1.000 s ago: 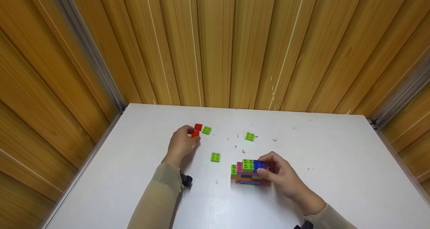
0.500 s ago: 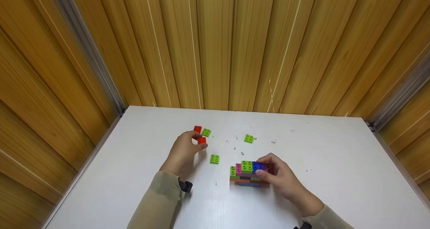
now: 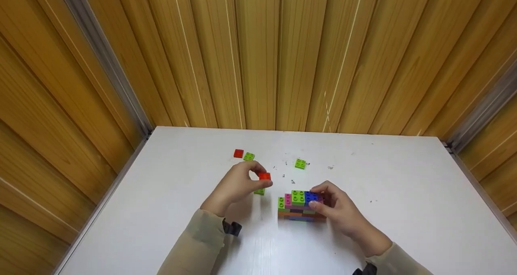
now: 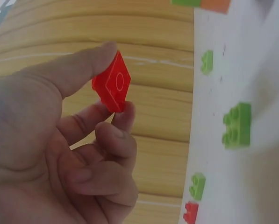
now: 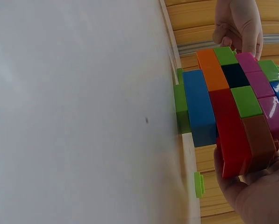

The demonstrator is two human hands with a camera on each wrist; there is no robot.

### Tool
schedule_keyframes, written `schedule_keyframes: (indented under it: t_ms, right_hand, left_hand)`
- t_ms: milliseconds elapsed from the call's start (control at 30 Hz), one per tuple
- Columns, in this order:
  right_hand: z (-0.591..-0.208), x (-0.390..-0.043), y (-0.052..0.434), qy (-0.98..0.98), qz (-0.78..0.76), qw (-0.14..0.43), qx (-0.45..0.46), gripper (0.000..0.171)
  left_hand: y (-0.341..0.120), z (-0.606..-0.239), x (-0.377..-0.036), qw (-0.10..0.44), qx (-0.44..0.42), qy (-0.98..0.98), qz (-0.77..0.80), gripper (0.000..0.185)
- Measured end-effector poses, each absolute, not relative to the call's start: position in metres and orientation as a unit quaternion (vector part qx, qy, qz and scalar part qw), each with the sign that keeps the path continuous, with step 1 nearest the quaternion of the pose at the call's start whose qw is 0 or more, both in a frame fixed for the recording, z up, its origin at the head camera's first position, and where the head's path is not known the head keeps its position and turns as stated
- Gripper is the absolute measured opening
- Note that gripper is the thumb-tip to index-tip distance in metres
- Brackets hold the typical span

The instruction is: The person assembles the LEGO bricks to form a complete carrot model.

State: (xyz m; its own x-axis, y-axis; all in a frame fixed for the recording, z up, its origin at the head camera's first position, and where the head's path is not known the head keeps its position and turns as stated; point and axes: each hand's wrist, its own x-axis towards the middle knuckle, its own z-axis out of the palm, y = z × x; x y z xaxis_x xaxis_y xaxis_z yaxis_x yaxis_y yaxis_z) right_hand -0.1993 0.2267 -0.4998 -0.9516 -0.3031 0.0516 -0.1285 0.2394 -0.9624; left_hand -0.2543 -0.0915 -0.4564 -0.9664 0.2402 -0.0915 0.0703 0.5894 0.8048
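- Above the white tabletop point(image 3: 404, 210), left of the block stack point(image 3: 298, 209): left hand point(image 3: 235, 183) pinches a small red brick point(image 3: 264, 176) between thumb and fingertips, brick held clear of the surface. Left wrist view shows its other fingers curled toward the palm.
- At the right end of the stack: right hand point(image 3: 341, 212) grips it, thumb on the near side of the blue top brick point(image 3: 310, 197), fingers round the far side.
- Stack upright, several layers, one light-green top brick point(image 3: 298, 198) beside the blue one. Right wrist view, from the base up: green, blue, then orange and red, then a mixed row ending in brown, then pink. Cannot tell whether its base touches the tabletop.
- Just below the left hand in the head view: near green brick point(image 3: 259, 191), partly covered by that hand.
- Farther off, lying apart: far-left green brick point(image 3: 249, 156), with second red brick point(image 3: 238, 153) just beside it; far-right green brick point(image 3: 300, 164) well to the right of both.
- Around the bricks: small dark specks point(image 3: 293, 181) on the tabletop.
- At the arms: olive-tan sleeves point(image 3: 194, 242), black device point(image 3: 232, 228) at the left wrist.
- Behind: wood-patterned panels point(image 3: 258, 57).
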Motion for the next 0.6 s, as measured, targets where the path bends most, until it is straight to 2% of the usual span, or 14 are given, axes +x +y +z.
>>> schedule_keyframes:
  t_ms: [600]
  right_hand:
    - [-0.503, -0.2, 0.228, 0.778, -0.602, 0.063, -0.166, 0.034]
  left_hand:
    - [-0.055, -0.449, -0.225, 0.113, 0.177, 0.866, 0.453, 0.029]
